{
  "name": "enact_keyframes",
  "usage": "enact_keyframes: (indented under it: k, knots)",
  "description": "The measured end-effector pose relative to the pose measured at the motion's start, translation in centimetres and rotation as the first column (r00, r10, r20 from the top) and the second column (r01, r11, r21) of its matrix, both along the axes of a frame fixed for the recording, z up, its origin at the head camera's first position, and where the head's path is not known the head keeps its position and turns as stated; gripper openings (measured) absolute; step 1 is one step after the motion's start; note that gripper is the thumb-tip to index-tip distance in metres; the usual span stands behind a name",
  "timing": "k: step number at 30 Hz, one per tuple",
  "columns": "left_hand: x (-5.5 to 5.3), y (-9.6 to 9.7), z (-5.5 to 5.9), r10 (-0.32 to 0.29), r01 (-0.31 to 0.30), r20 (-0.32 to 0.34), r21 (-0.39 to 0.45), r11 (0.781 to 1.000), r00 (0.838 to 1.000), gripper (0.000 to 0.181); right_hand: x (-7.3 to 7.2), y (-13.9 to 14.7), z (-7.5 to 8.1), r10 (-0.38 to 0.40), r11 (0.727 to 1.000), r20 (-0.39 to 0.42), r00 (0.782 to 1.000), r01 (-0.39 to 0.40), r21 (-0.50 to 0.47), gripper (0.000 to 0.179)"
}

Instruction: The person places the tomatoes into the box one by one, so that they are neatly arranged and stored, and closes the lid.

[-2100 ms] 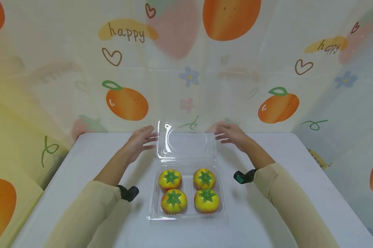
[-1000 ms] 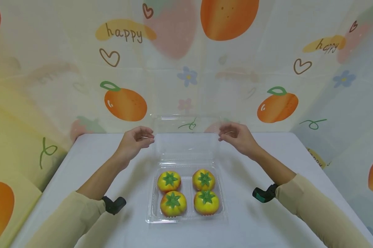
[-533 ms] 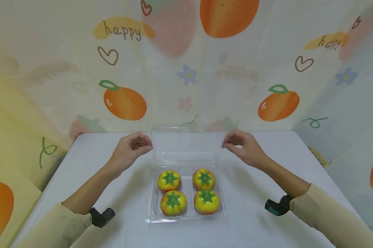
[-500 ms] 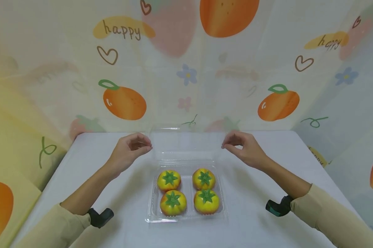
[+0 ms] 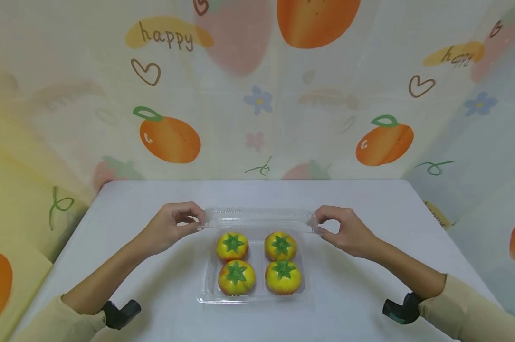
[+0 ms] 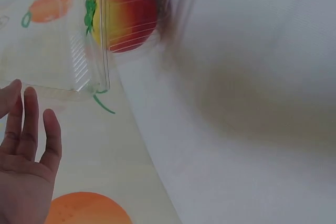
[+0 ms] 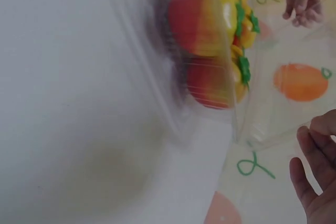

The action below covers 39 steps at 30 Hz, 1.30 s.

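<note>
A clear hinged plastic container (image 5: 229,300) sits mid-table in the head view, holding several yellow-red fruits (image 5: 236,279) with green star-shaped tops. Its transparent lid (image 5: 259,217) is raised and tilts forward above the back edge. At the lid's left corner, my left hand (image 5: 169,230) pinches the rim between thumb and fingers. The right corner is pinched likewise by my right hand (image 5: 347,233). In the left wrist view, the left hand (image 6: 31,156) meets the lid's edge with thumb and fingertips; the right hand (image 7: 317,177) does the same in the right wrist view.
The container stands on a white-covered table (image 5: 257,325). Behind it hangs a curtain (image 5: 223,109) printed with fruit, hearts and words. Each forearm wears a black wrist camera, one on the left (image 5: 121,314) and one on the right (image 5: 403,308).
Both hands went from loose fingers beside the lid to pinching its side edges. They came down and toward me, and the lid swung forward from its upright, leaning-back position. The fruits stayed put.
</note>
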State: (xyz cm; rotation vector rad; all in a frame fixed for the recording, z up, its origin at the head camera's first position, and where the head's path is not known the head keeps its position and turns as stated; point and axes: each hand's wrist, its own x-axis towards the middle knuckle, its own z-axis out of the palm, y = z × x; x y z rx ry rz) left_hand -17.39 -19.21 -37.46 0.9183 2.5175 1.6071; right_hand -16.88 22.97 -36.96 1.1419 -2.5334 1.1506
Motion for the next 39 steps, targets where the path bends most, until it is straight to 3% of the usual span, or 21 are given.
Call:
enact_keyframes:
  k: [6,10,14,19,25,33,36,39]
  knots:
    - [0.8,-0.1,-0.3,-0.046,0.044,-0.035,-0.074,0.996,0.998,0.023,0.5,-0.1,-1.1,0.098,0.995,-0.027,0.995,-0.097,0.034,0.033]
    - [1.2,0.0,-1.1,-0.079,0.072,-0.067,-0.110,0.991,0.995,0.027,0.9,-0.1,-1.6,0.167,0.984,-0.037,0.985,-0.164,0.062,0.031]
    - [1.4,0.0,-2.0,-0.111,0.094,-0.115,-0.146,0.985,0.987,0.034,1.2,-0.2,-2.0,0.185,0.978,-0.051,0.981,-0.179,0.109,0.028]
    - [1.4,0.1,-2.8,-0.126,0.091,-0.182,-0.189,0.978,0.975,0.032,1.4,-0.2,-2.2,0.154,0.977,-0.048,0.987,-0.145,0.155,0.027]
    - [1.8,0.3,-3.1,-0.107,0.046,-0.236,-0.247,0.968,0.966,0.032,1.7,-0.1,-2.6,0.107,0.972,-0.036,0.994,-0.097,0.214,0.024]
    - [2.8,0.4,-3.5,-0.083,-0.041,-0.293,-0.395,0.918,0.953,0.027,2.4,0.2,-2.6,0.048,0.950,0.011,0.999,-0.050,0.309,0.015]
    - [3.3,0.3,-3.5,-0.070,-0.055,-0.297,-0.392,0.918,0.952,0.024,2.8,0.3,-2.6,0.015,0.944,0.043,0.999,-0.028,0.330,0.013]
    - [4.0,0.2,-3.5,-0.043,-0.063,-0.260,-0.386,0.920,0.965,0.019,3.4,0.2,-2.5,-0.021,0.939,0.062,0.998,-0.002,0.344,0.013]
